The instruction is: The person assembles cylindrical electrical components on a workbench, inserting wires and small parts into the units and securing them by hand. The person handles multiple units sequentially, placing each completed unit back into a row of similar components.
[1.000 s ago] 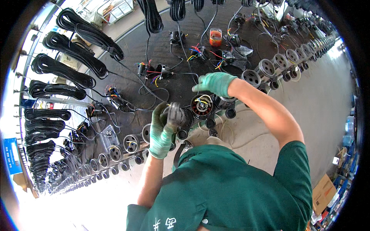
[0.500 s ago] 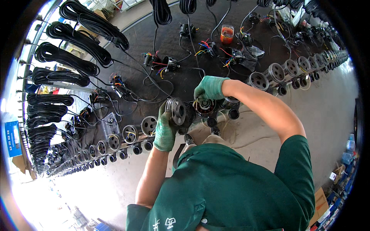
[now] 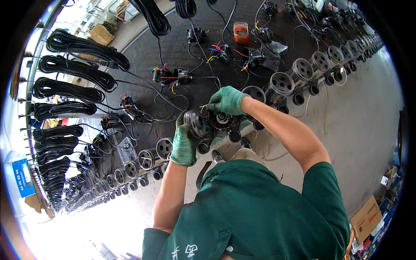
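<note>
My left hand (image 3: 183,146), in a green glove, is closed around a round grey metal cover (image 3: 195,125) with a ribbed edge, holding it tilted on its side. Just right of it stands an open cylindrical motor housing (image 3: 222,121), its dark round inside facing up. Over that housing my gloved right hand (image 3: 229,100) has its fingertips pinched together. Thin pale yellow wires (image 3: 204,106) stick out from those fingertips toward the left. The glove hides part of the wires and the far rim of the housing.
A long row of similar cylinders with holed covers (image 3: 302,69) lines the bench's near edge on both sides. Coiled black cables (image 3: 78,71) hang at the left. Wired black parts (image 3: 182,77) and a clear tub with orange-red contents (image 3: 241,33) are on the dark bench top (image 3: 143,54).
My right hand has come up slightly from inside the housing, and pale wires now show at its fingertips. The cover has tilted in my left hand. The whole view has shifted a little.
</note>
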Tool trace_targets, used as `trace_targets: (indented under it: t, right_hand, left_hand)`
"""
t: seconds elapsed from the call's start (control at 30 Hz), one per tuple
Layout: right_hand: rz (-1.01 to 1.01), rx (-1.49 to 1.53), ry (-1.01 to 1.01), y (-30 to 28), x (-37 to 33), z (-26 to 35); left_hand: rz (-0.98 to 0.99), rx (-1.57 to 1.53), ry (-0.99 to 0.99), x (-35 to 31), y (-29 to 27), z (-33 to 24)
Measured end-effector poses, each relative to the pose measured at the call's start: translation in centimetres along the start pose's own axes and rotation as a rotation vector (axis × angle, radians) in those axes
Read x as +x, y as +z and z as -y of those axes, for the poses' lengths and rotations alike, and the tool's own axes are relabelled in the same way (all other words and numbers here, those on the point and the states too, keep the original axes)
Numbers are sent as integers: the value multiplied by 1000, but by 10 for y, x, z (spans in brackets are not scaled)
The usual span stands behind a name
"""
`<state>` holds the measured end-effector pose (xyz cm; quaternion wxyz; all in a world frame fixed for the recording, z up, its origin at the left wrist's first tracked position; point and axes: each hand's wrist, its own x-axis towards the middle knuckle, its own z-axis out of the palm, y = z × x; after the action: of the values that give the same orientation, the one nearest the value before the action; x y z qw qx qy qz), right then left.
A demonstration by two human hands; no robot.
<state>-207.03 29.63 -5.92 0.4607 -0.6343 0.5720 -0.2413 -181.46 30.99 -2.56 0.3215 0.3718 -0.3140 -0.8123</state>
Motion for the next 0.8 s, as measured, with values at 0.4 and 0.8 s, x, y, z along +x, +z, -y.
trace_targets:
  t: [0.4,0.8]
  right_hand:
    - [-173,57,26,14,-10,5]
    - [-137,-20,-146,19,-6,-14]
  left_hand:
    - [-176,177,-48,7,25,-6]
    - [-155,796,66,36,12,5]
